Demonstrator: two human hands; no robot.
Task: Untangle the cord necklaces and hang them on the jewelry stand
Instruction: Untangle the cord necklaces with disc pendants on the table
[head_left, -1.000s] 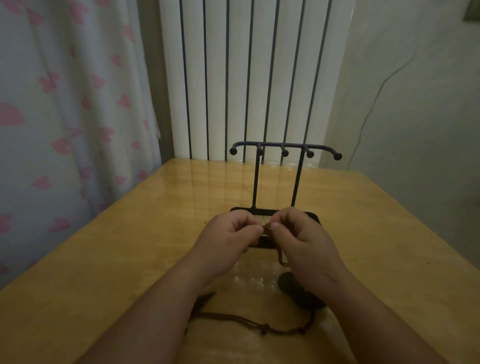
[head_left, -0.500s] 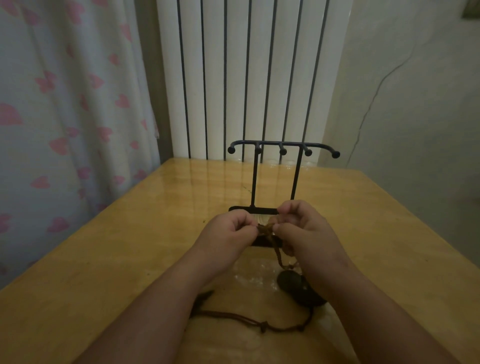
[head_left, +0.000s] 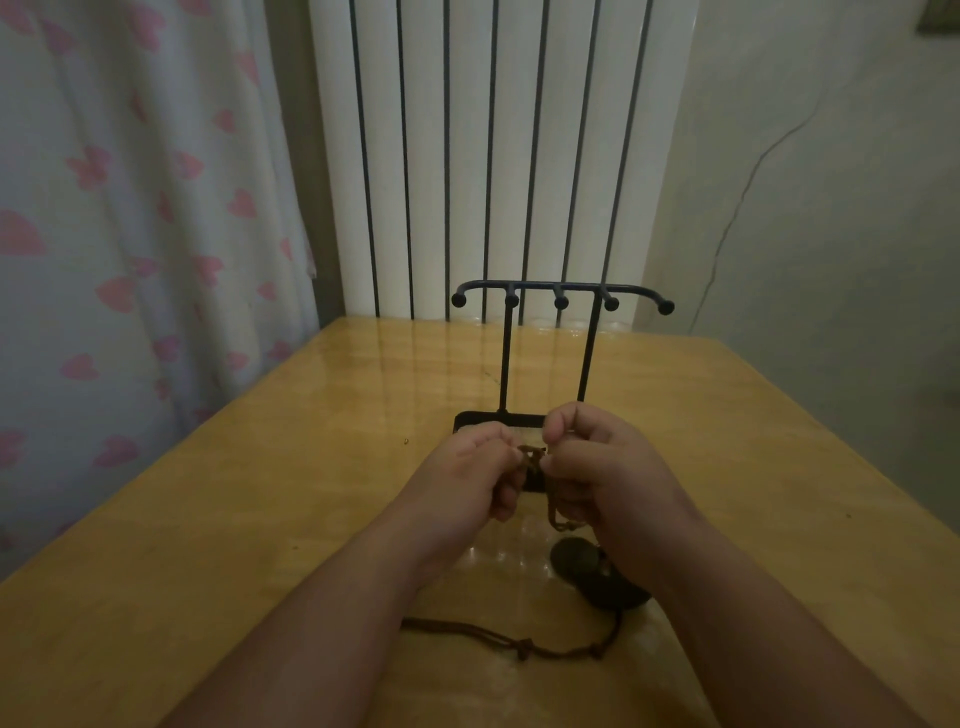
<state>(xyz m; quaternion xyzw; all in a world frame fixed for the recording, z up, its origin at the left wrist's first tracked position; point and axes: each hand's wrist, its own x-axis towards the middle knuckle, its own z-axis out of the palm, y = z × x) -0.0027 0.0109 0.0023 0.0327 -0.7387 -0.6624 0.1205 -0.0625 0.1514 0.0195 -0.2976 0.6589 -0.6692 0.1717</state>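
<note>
Two bare forearms (head_left: 322, 623) reach forward from the lower edge, converging. The left grip (head_left: 467, 470) and right grip (head_left: 608, 467) meet almost knuckle to knuckle, backs up, fingers curled, each pinching the knotted cord (head_left: 531, 456) between thumb and fingertips. The right grip's index finger arches higher.

Knotted brown cord necklaces (head_left: 531, 455) trail down to a dark pendant (head_left: 575, 562) before the upright black jewelry stand (head_left: 506, 358).

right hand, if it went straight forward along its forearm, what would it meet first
Probably the jewelry stand, whose right post rises just beyond the right hand; depth is hard to judge from this view.
</note>
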